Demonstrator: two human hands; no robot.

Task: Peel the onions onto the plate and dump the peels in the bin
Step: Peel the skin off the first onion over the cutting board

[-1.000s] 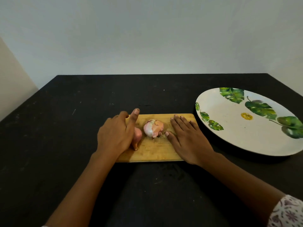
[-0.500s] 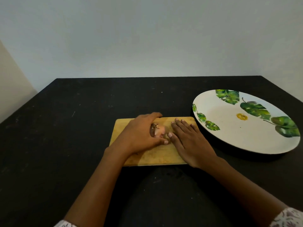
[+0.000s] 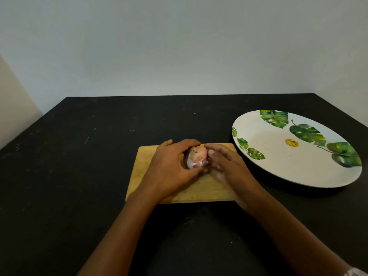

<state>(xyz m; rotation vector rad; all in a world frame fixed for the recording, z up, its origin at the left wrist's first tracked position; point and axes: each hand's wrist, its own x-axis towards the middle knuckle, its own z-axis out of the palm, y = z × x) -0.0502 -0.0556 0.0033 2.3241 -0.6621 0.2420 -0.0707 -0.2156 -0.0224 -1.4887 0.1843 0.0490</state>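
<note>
A pinkish onion (image 3: pixel 196 157) with loose, partly torn skin is held over the wooden cutting board (image 3: pixel 143 162). My left hand (image 3: pixel 169 166) grips it from the left, fingers curled over its top and thumb under it. My right hand (image 3: pixel 225 166) is blurred and touches the onion's right side with its fingertips. The second onion seen earlier is hidden behind my left hand. A large white plate (image 3: pixel 278 166) with green leaf prints sits to the right of the board and holds no onion.
The board and plate rest on a black table (image 3: pixel 79 176) against a pale wall. The table's left half and far part are bare. No bin is in view.
My left hand moved right from the smaller onion and closed round the bigger onion. My right hand lifted off the board and came against the onion's right side.
</note>
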